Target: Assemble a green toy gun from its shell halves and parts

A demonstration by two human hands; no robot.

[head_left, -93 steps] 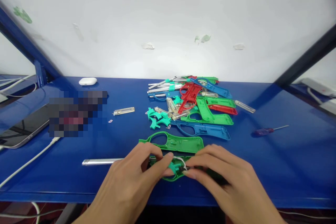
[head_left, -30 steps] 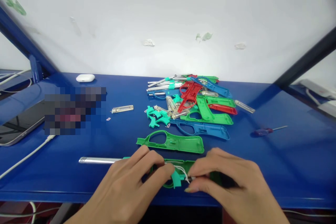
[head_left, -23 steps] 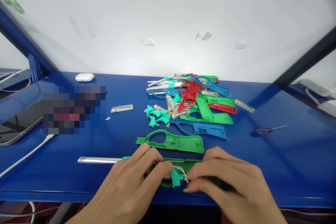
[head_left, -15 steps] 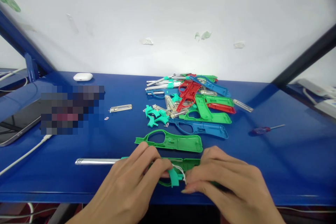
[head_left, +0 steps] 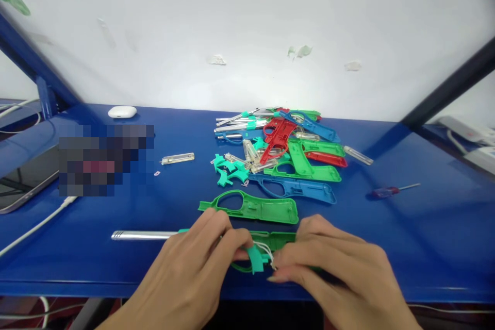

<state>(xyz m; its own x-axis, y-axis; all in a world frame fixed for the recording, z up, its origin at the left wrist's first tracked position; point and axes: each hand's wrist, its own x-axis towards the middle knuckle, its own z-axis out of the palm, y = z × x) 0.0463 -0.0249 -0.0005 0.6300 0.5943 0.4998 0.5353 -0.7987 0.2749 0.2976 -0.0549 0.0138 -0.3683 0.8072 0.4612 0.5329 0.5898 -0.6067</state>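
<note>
Near the front edge of the blue table [head_left: 77,263], the green shell [head_left: 276,240] lies left-to-right, its silver tube [head_left: 141,235] pointing left, while the left hand [head_left: 193,263], palm downward, pinches the teal trigger [head_left: 256,260] and the right hand [head_left: 340,263] bends inward, fingertips closed on the white wires [head_left: 266,247].

A white wall [head_left: 247,5] stands behind the blue table [head_left: 425,247], marked by pale patches [head_left: 217,60] and, at the upper left, a green smear [head_left: 14,1]. 2 slanting posts flank it: a blue post [head_left: 23,54] left, a dark post [head_left: 460,82] right. Light glints off the tabletop; reddish floor [head_left: 64,318] shows below.
</note>
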